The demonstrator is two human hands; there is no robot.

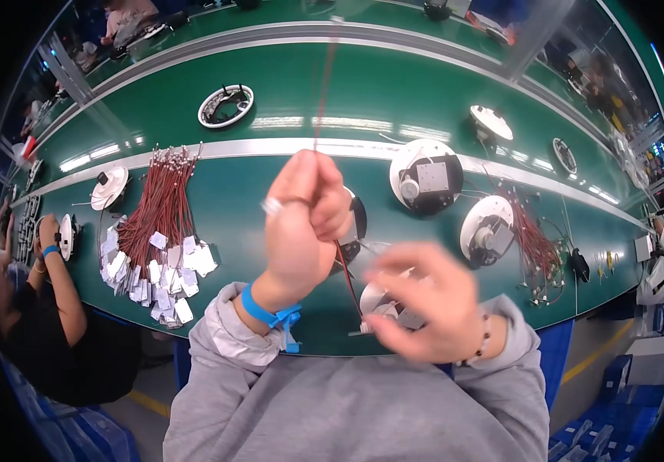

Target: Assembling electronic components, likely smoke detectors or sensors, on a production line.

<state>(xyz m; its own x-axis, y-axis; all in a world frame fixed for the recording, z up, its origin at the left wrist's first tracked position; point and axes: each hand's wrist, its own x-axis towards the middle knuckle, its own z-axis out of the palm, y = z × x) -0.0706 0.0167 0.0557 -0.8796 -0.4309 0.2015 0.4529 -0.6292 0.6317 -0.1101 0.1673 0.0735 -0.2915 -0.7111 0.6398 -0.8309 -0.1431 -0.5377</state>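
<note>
Our left hand (pixel 309 208) is clenched around a thin red and black wire (pixel 347 273), raised over the near edge of the bench (pixel 243 212). One length of it runs up from the fist, blurred; the other slants down toward the near edge. Our right hand (pixel 432 304) has its fingers parted just above the near edge, blurred too, closed on nothing we can make out; whether it brushes the wire's low end, we cannot tell.

Beneath that hand sits a white disc (pixel 374 299), partly hidden. If the low end is caught on it, a sharp lift by our left hand could strain the joint or drag the disc off the near edge. The upper length, loose and swinging, could snag on the round lamp part (pixel 357 223) behind our fist or on the discs toward the bench's far edge.

Toward the left end lies a heap of wires (pixel 164 181) with white tags (pixel 159 277) facing the near edge. They overlap so closely that pulling one could bring others along, knotted. A sleeve sweeping left could scatter the tags.
</note>
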